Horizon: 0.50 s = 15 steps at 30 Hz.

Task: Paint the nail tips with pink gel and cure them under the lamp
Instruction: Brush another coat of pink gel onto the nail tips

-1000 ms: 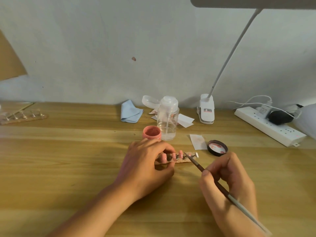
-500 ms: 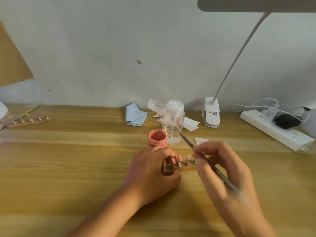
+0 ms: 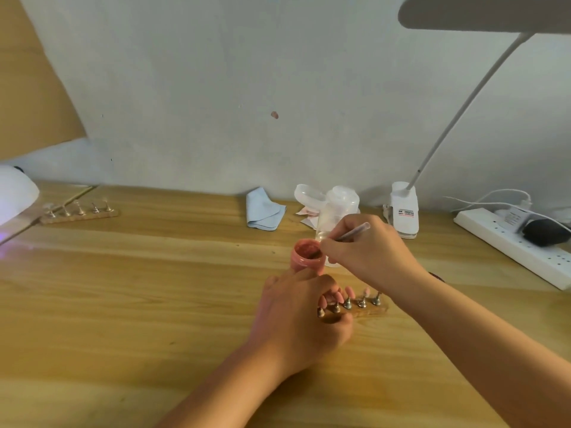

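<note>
Right hand (image 3: 370, 254): we pinch the brush (image 3: 353, 231) between thumb and first fingers; its bristle end is down in the open gel jar (image 3: 306, 257).
Left hand (image 3: 296, 319): the fingers are curled over the left end of the holder strip (image 3: 369, 309) and grip it against the table (image 3: 123, 304).
Nail tips (image 3: 350, 292): they stand on metal pegs along the strip, just in front of the jar. Those we can see are pink; some are hidden by our fingers.
Cure lamp (image 3: 15, 193): it is at the far left edge, glowing purple, well apart from the strip.
Risk, overload: a brush that is too full may drip over the table, or flood the edge of a tip.
Risk, smear: our right forearm passes just above the tips; if it sinks, it will mark the uncured gel.
Risk, tipping: the jar stands close to the clear bottle (image 3: 336, 211); a push from the brush hand could upset either one.
Risk, transport: the lamp is far, so a tilted strip may let the gel run.
</note>
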Tool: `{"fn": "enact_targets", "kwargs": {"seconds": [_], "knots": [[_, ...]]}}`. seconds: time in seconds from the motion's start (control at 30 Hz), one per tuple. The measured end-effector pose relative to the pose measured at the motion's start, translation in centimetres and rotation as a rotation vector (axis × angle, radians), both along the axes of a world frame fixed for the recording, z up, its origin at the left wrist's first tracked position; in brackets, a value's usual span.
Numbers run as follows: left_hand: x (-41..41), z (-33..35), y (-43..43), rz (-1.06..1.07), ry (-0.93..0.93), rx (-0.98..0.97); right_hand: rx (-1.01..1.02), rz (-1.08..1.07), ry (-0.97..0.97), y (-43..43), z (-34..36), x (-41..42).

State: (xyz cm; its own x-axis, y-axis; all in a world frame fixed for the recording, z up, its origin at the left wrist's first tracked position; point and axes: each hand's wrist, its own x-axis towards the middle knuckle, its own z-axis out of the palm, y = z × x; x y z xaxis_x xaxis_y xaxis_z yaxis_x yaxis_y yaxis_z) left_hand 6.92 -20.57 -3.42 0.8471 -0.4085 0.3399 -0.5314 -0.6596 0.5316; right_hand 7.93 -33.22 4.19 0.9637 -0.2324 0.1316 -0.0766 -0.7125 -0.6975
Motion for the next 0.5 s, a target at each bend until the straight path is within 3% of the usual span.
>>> {"fn": "enact_targets", "kwargs": {"seconds": [0.2,0.5], "knots": [[0.1,-0.1,0.0,0.002,0.009,-0.027,0.14,-0.028,-0.142,-1.1,-0.1,-1.6],[0.0,-0.1,0.1,-0.023,-0.003,-0.043,0.204,0.039,-0.113,-1.2,-0.9,-2.0]]}}
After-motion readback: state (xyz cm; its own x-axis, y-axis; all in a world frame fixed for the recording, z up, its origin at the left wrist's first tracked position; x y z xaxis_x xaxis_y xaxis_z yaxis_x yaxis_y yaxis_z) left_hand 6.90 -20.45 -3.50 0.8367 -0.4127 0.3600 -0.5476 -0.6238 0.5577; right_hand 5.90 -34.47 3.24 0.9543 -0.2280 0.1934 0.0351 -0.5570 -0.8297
